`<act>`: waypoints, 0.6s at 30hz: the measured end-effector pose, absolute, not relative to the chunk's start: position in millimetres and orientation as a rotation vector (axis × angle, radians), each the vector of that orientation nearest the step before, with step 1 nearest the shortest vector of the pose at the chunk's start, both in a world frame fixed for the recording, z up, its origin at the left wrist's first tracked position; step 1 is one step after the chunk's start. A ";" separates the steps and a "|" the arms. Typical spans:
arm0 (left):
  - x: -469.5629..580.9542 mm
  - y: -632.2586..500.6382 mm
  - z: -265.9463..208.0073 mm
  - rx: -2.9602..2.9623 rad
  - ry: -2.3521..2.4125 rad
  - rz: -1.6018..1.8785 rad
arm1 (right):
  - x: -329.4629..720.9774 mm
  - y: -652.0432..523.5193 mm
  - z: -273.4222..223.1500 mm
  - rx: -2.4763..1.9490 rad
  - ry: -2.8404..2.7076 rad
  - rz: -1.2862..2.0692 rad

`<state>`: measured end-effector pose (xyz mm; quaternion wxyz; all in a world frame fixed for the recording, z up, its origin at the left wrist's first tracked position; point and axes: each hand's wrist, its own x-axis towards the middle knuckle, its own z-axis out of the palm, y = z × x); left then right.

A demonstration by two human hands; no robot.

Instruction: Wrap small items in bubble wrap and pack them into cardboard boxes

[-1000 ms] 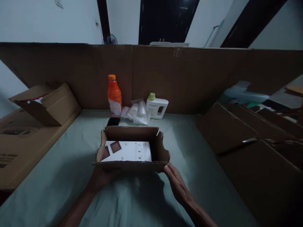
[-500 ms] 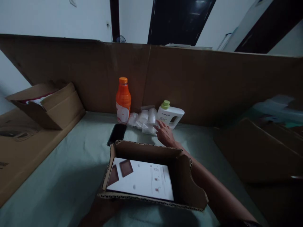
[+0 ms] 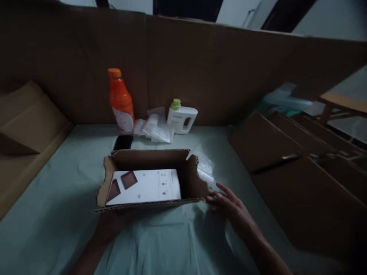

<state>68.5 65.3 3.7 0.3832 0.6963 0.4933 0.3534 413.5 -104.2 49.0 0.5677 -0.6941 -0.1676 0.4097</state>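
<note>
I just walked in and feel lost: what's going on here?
A person's left hand is at the near left underside of an open cardboard box containing a white printed package. The right hand is by its near right corner; contact is unclear. Bubble wrap is beside the box. Beyond it stands an orange-capped bottle.

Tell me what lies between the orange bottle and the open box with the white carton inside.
In the head view, a black phone lies between the orange bottle and the open box.
</note>
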 end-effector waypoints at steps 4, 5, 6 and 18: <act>60.8 63.1 2.8 1.761 1.343 0.802 | 412.2 -142.1 72.9 -1.734 -0.591 0.968; 61.1 61.8 4.1 1.741 1.356 0.813 | 409.5 -142.5 76.5 -1.731 -0.677 0.946; 62.0 60.2 5.7 1.716 1.362 0.841 | 405.5 -139.6 78.1 -1.717 -0.772 0.930; 88.9 67.7 17.9 1.642 1.272 0.932 | 369.1 -44.5 46.1 -1.494 -1.457 0.696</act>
